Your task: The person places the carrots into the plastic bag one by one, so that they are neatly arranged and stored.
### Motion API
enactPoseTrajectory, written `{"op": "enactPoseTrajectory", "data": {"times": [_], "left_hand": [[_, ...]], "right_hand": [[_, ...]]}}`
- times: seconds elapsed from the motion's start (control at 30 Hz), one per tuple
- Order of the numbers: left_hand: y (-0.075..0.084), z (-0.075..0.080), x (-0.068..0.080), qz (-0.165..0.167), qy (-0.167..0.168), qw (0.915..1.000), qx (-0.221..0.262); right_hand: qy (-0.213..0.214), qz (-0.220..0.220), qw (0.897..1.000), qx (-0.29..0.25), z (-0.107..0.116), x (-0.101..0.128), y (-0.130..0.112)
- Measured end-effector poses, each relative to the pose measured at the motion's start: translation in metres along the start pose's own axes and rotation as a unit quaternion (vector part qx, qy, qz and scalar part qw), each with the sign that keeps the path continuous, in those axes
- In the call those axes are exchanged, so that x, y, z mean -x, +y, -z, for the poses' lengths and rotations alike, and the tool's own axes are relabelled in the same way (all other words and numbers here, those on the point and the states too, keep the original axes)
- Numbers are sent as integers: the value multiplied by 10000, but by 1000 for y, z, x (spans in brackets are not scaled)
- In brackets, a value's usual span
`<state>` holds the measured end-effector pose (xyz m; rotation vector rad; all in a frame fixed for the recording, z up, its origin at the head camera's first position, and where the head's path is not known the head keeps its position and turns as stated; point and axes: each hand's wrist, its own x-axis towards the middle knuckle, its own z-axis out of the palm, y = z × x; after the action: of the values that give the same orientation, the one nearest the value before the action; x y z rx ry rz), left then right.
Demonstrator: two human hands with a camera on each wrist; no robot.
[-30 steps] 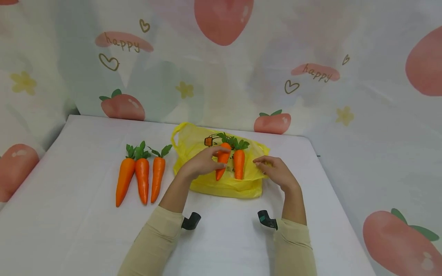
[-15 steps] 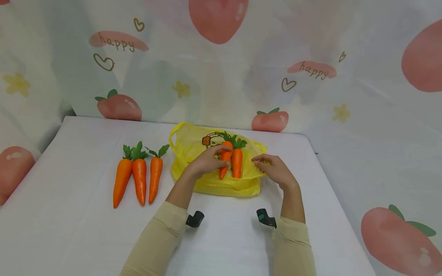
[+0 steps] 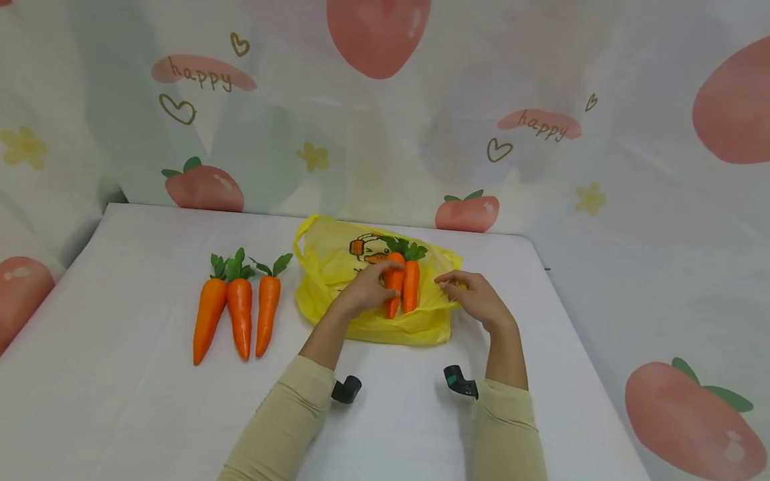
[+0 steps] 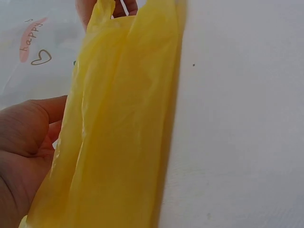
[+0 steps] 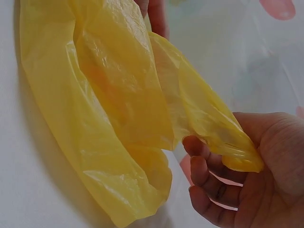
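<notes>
In the head view my left hand [image 3: 364, 291] holds a carrot [image 3: 394, 283] with green leaves, fingers and thumb around its body. It lies over the yellow plastic bag [image 3: 325, 267], right beside a second carrot [image 3: 411, 287] on the bag. My right hand [image 3: 478, 295] pinches the bag's right handle, which shows bunched under the thumb in the right wrist view. From the left wrist camera, the bag's side [image 4: 123, 118] hides most of my left hand [image 4: 23, 142] and the carrot.
To the left of the bag, three more carrots [image 3: 239, 321] lie side by side on the white-covered table [image 3: 132, 401]. A patterned cloth backdrop [image 3: 385, 133] rises behind the table and at both sides.
My left hand has shifted slightly right with its carrot, bringing it closer alongside the second carrot. The right hand stays at the bag handle. The head view has shifted a little.
</notes>
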<state>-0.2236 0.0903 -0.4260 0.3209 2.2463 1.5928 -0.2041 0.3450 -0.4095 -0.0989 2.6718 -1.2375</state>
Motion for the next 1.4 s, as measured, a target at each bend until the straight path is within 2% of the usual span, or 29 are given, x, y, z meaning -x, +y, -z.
{"op": "enactPoseTrajectory", "data": {"times": [0.13,0.27,0.8,1.1,1.27,1.4], "left_hand": [[-5,-3,-2,-20,100,9999,33],[-9,-4,-2,-182,180,9997,-30],[-12,-6,-4,-379,460,9971,-469],[-15,-7,-1,-452,292,9983,-215],[-16,-7,-1,-313,241,9990,-231],[-18,-7,-1,-396,291,9985,-245]], "right_hand": [[1,38,10000,26,0,0,-1],[6,58,10000,33,1,0,-2],[3,22,10000,-9,1,-1,-1],[16,-47,10000,-21,0,0,1],[15,-80,10000,-37,-1,1,0],[15,-89,9999,-49,-1,1,-1]]}}
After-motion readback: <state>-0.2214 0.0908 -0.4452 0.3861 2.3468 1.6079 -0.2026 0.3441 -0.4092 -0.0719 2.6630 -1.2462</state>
